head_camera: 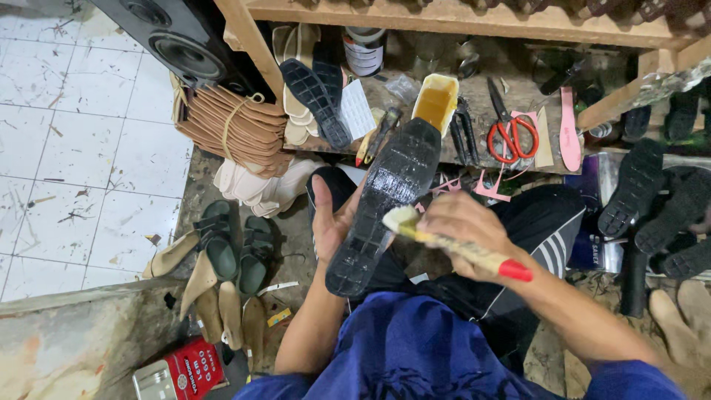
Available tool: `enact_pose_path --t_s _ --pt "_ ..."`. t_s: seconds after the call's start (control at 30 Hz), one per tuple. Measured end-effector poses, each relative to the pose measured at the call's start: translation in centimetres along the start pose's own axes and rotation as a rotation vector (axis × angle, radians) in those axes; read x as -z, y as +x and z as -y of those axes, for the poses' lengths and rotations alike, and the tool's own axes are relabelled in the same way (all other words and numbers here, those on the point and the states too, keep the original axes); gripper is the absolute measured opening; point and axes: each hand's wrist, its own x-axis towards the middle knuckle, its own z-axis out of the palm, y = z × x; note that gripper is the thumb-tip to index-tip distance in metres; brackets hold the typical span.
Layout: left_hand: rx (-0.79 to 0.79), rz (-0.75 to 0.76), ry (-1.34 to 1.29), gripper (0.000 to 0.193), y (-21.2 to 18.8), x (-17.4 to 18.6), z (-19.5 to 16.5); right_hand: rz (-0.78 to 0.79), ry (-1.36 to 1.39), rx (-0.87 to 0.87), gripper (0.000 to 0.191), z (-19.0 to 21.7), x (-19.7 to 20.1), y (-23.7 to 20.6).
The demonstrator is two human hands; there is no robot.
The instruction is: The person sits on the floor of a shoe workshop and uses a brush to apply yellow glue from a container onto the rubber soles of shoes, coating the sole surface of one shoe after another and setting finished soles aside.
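My left hand (331,221) holds a black rubber shoe sole (384,204) from beneath, its shiny wet face turned up. In my right hand (461,227) is a brush with a pale wooden handle and red end (474,253), its bristles (400,217) touching the right edge of the sole. A yellow tub of amber glue (435,101) stands just beyond the sole's far tip, on the low wooden bench.
Red-handled scissors (509,135), black pliers (465,133) and a pink insole (569,141) lie on the bench (459,15). More black soles (652,200) pile at right. A tied bundle of tan insoles (233,126) and green sandals (235,248) sit at left. A speaker (174,37) stands top left.
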Motion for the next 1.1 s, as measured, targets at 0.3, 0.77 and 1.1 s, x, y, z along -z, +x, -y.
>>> enact_pose_path --t_s 0.3,0.77,1.1 --pt "0.025 0.419 -0.1 0.108 -0.5 0.9 -1.2 0.043 -0.129 0.118 0.026 -1.3 1.4 0.0" --pt "-0.3 0.031 -0.386 0.053 -0.8 6.1 -2.2 -0.307 -0.349 -0.647 0.025 -16.2 2.1 -1.8" --pt "-0.451 -0.04 -0.361 0.05 -2.2 9.3 -1.2 0.077 -0.787 -0.591 0.03 -21.1 -0.1 -3.5"
